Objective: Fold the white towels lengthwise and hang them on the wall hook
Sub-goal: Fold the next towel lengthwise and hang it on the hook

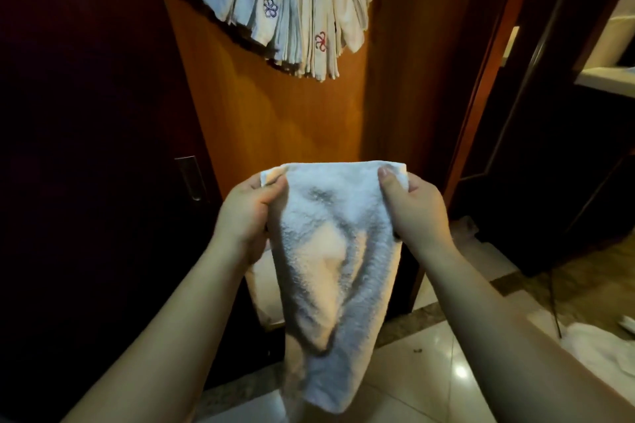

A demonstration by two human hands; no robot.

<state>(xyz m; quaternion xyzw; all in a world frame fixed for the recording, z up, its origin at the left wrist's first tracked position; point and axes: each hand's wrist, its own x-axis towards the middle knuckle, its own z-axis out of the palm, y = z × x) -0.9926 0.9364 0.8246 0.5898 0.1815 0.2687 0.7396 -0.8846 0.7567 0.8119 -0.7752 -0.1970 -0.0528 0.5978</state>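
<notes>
towel (338, 251) top corners between pinching fingers (387, 178)

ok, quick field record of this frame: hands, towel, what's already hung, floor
left hand: grips the top left corner of the white towel
right hand: pinches the top right corner, thumb on the front
towel state: held up by its top edge, hanging down in front of the person, not yet hung
hung towels: bunch fanned out on the wooden panel, some with embroidered flowers; hook out of view
floor: glossy tiles, white cloth at right
</notes>
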